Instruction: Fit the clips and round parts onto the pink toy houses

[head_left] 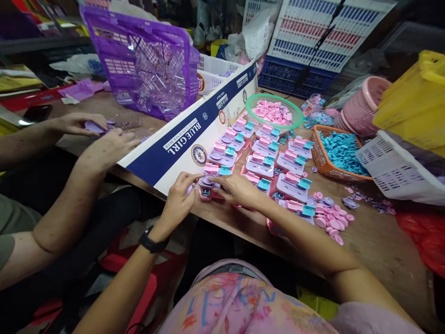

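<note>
My left hand (181, 197), with a black watch on its wrist, is closed at the near end of the rows, its fingertips pinching a small lilac plastic piece (190, 188). From the right, my right hand (239, 189) reaches over the nearest toy set and grips its edge with bent fingers. That toy set (206, 192) has a pink base, a lilac oval dish (209, 179) and a turquoise flap (225, 171); my fingers partly cover it. Beyond stand several similar sets (259, 164) in slanting rows, lilac-topped with pink and turquoise parts.
A cardboard divider (184, 146) runs along the left; behind it another person's hands (107, 146) handle lilac parts. A purple basket (190, 69) holds clear pieces. Right are a green-rimmed basket (299, 112), an orange basket (321, 162) of turquoise parts and loose pink pieces (333, 217).
</note>
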Available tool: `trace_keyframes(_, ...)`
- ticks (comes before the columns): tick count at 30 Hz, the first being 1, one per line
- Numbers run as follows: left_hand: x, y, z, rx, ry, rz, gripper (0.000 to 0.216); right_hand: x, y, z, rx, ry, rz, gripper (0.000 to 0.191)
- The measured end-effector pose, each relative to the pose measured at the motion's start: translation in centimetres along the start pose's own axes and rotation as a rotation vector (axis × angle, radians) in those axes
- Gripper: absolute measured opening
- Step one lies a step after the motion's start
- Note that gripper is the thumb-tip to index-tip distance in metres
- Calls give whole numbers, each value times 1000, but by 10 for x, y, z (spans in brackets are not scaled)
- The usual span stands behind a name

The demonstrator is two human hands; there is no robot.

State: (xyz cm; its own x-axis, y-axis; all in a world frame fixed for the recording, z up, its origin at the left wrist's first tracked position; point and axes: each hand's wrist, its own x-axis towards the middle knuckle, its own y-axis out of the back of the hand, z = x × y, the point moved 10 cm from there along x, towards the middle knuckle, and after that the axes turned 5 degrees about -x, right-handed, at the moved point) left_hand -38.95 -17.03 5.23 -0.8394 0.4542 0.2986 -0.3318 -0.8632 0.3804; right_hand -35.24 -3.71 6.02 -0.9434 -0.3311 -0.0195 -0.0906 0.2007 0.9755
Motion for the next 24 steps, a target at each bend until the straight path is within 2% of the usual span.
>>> trace_keyframes(2,-3,2,-5,-341,195,125,25,-12,11,3,92,-37,125,27)
trace_keyframes(3,-4,-5,-7,-536,288,148,19,-20,20,3,136,-44,210,24)
trace_keyframes(5,0,-28,0,-861,419,124,15,-36,40,-4,214,-14,381,20)
trace_keyframes(7,14,-51,13,-1028,484,73,20,-48,56,-12,247,49,496,19)
trace_keyframes(11,52,-91,35,-1139,566,38,23,-53,72,-9,60,41,554,24)
trace_keyframes(14,84,-123,48,-1167,594,-8,22,-51,82,17,-157,-34,573,29)
trace_keyframes(17,112,-153,59,-1192,605,-55,18,-51,96,49,-275,-91,597,27)
trace_keyframes(21,139,-176,74,-1201,534,-91,14,-55,113,87,-315,-138,633,23)
trace_keyframes(24,152,-188,83,-1135,468,-196,18,-56,128,125,-207,-171,680,20)
